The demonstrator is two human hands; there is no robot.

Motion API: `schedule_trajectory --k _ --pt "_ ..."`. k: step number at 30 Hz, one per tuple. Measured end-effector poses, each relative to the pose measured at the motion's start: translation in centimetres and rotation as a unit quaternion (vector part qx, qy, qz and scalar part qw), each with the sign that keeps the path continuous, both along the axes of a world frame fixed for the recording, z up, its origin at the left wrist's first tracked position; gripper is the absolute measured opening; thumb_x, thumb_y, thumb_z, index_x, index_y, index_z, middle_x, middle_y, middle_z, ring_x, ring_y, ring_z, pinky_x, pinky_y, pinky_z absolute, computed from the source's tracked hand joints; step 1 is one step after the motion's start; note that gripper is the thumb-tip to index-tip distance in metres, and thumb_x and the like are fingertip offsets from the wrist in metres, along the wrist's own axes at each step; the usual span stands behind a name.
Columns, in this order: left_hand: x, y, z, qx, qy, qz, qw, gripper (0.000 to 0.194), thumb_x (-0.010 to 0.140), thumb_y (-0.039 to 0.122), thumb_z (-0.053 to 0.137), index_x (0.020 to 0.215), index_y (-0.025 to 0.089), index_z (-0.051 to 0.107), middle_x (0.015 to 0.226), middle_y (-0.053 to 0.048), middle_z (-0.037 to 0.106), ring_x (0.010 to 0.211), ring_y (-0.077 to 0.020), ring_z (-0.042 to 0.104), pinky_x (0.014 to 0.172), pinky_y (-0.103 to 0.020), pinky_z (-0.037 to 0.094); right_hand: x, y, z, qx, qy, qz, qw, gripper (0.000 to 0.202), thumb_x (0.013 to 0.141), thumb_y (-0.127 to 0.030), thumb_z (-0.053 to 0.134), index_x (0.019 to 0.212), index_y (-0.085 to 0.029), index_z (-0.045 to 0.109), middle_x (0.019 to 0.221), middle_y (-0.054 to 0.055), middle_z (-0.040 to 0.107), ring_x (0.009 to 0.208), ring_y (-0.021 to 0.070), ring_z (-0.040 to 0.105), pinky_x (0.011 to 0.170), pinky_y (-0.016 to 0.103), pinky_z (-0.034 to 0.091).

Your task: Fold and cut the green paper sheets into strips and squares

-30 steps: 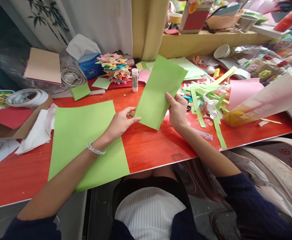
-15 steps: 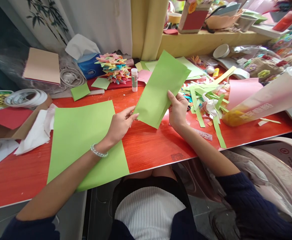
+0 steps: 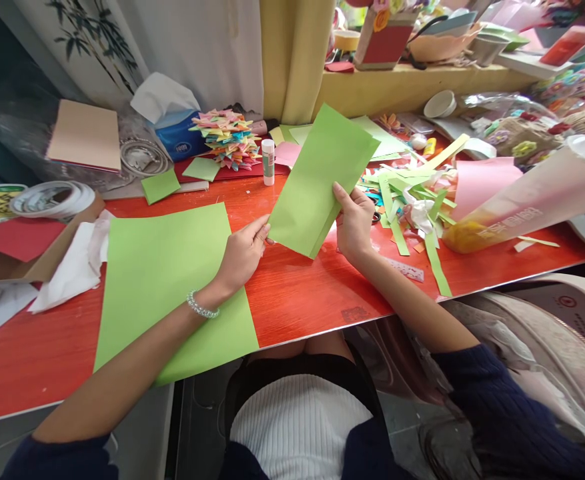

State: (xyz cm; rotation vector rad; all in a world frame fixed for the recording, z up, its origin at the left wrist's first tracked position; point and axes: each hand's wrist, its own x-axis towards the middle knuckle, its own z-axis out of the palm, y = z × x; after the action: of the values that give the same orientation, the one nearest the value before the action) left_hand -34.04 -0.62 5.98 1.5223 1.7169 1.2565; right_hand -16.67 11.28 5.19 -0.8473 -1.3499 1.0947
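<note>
A folded sheet of green paper (image 3: 317, 180) is held up above the red table, tilted, with its layers slightly apart along the lower right edge. My right hand (image 3: 355, 220) grips its right edge, thumb on the front face and fingers behind. At the lower left corner my left hand (image 3: 245, 253) pinches the paper between thumb and fingers. A larger green sheet (image 3: 167, 267) lies flat beneath my left forearm, its front edge hanging over the table edge.
A glue stick (image 3: 268, 162) stands behind the hands, beside a colourful folded-paper cluster (image 3: 229, 140) and a tissue pack (image 3: 177, 137). Green paper strips (image 3: 397, 220), a patterned ruler (image 3: 405, 269) and a tilted plastic cup (image 3: 527, 200) lie to the right. A cardboard box (image 3: 37, 260) sits left.
My left hand has closed its fingers more tightly at the folded paper's lower left corner. The paper and my right hand have barely moved.
</note>
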Motion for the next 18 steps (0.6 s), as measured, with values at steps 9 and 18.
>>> schedule_trajectory --k 9,18 --pt "0.52 -0.25 0.24 -0.003 0.059 -0.013 0.998 0.035 0.091 0.043 0.051 0.112 0.017 0.063 0.072 -0.001 0.059 0.067 -0.0137 0.055 0.068 -0.026 0.043 -0.12 0.07 0.11 -0.011 0.105 0.009 0.994 0.025 0.078 -0.046 0.067 0.088 -0.023 0.066 0.102 0.002 0.07 0.097 0.0198 0.065 0.086 0.036 0.054" --pt "-0.19 0.46 0.13 -0.001 0.058 0.016 0.998 0.025 0.087 0.039 0.057 0.105 0.02 0.059 0.087 -0.001 0.064 0.075 -0.0136 0.058 0.072 -0.026 0.045 -0.31 0.07 -0.41 -0.032 0.095 0.073 0.992 0.025 0.077 -0.047 0.069 0.087 -0.023 0.067 0.091 0.002 0.071 0.085 0.0197 0.067 0.08 0.037 0.056"
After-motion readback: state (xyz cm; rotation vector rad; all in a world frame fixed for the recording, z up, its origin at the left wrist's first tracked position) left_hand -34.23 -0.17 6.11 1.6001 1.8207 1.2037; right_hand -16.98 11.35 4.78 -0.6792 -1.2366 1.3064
